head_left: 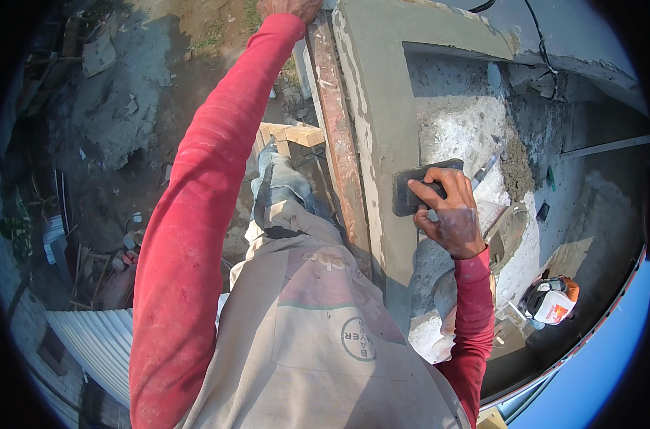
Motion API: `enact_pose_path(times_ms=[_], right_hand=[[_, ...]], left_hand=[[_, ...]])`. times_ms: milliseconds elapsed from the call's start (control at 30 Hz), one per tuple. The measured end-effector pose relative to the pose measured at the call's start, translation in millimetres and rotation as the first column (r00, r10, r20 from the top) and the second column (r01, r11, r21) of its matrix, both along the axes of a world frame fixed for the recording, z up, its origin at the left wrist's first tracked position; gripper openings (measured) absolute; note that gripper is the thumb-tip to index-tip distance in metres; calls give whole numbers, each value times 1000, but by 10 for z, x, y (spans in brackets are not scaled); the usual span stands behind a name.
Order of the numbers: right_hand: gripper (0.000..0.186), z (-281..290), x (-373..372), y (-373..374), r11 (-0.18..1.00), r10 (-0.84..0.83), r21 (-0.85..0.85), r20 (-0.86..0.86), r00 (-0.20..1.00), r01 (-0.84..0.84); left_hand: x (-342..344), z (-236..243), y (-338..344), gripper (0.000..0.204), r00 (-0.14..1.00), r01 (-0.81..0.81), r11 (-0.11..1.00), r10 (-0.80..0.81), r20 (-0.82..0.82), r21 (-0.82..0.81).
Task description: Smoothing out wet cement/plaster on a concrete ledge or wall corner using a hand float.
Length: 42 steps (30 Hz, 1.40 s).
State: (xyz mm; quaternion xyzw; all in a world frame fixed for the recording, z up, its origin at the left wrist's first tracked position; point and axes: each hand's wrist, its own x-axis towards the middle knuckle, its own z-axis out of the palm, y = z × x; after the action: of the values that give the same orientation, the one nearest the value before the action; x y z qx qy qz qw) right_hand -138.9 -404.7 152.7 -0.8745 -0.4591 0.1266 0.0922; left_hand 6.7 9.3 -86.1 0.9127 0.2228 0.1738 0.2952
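Note:
My right hand (450,211) grips a dark rectangular plastering float (411,191), with fingers and thumb bent around its back. The float lies against a strip of smooth grey cement plaster (378,93) and reaches past its inner edge. My left arm stretches far forward, and my left hand (289,7) is at the far end of a worn reddish plank (339,136) that runs along the plaster's left side. The picture's upper edge cuts off its fingers, so their grip is hidden.
A light wooden beam (300,134) lies left of the plank, above lower ground. Right of the plaster are a rough mortar heap (516,168) and a white container (555,306). A black cable (543,50) hangs at the far right. Corrugated sheeting (100,347) lies lower left.

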Motion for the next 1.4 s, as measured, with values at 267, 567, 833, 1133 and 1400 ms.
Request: enact_pose_path(times_ms=[267,567,833,1133,1400], right_hand=[[58,31,-15,17,992,123,4,-61,990,-123],[55,-26,243,506,966,-82,241,-51,995,91],[57,-251,84,60,946,-268,214,93,959,244],[56,-272,180,559,927,-262,285,20,965,246],[54,-155,265,681,907,-254,287,-216,943,310]], left_hand=[[111,-73,23,63,987,-41,988,16,-162,-150],[119,-311,63,60,999,-16,1000,17,-44,21],[-76,-164,-19,45,988,-6,1000,5,154,11],[-65,-49,-31,44,998,-11,999,14,65,-53],[-8,-21,9,44,999,-29,997,31,27,-65]])
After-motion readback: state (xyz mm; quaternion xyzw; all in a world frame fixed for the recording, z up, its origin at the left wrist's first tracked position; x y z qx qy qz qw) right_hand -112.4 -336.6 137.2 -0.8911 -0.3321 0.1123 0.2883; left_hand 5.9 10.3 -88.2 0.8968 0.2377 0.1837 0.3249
